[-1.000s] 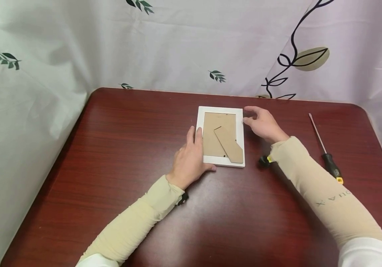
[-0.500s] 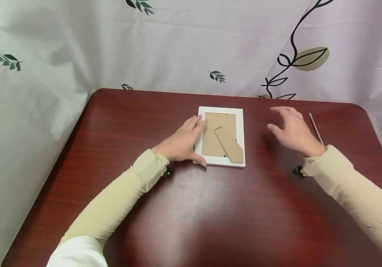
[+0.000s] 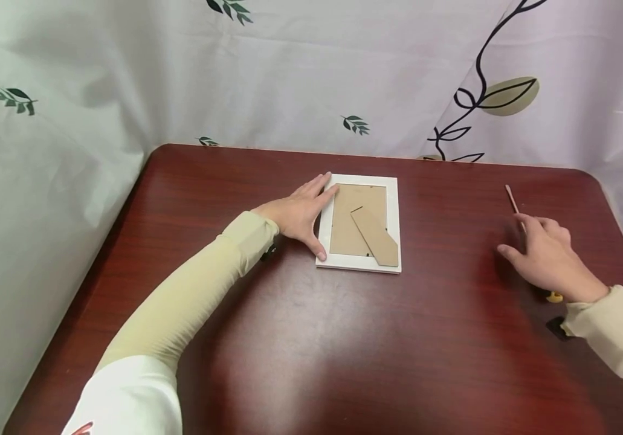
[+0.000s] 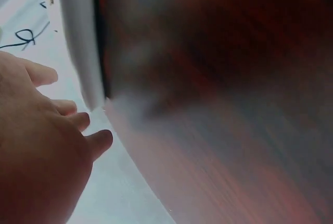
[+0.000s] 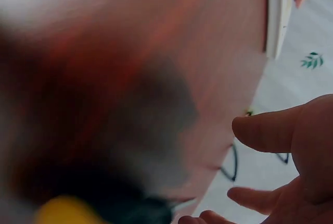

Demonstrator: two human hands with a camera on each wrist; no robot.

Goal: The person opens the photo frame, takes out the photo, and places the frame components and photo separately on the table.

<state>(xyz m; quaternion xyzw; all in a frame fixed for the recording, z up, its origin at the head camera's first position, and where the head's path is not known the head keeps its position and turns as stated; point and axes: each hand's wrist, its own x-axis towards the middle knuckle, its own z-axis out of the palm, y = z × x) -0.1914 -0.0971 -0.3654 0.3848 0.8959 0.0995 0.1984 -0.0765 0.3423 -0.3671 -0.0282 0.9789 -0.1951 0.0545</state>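
Observation:
A white picture frame (image 3: 362, 262) lies face down on the table, its brown backing board (image 3: 351, 235) and angled easel stand (image 3: 380, 241) facing up. My left hand (image 3: 296, 216) rests along the frame's left edge, thumb at the near corner and fingers spread toward the far one. Over to the right, my right hand (image 3: 553, 257) hovers above a screwdriver (image 3: 511, 198), thumb apart from the fingers. It covers most of the screwdriver; the tip of the shaft and the yellow handle end (image 3: 554, 296) show. In the right wrist view the handle end (image 5: 67, 211) is blurred, below the spread thumb (image 5: 268, 129).
The dark red wooden table (image 3: 267, 338) has rounded far corners. A pale curtain (image 3: 289, 66) with leaf prints hangs behind it and along its sides. Small dark wrist cameras (image 3: 558, 328) sit under the sleeves.
My right hand has left the frame's right edge and moved right, over the screwdriver. My left hand has shifted up and left along the frame's left edge. The frame stays nearly in place.

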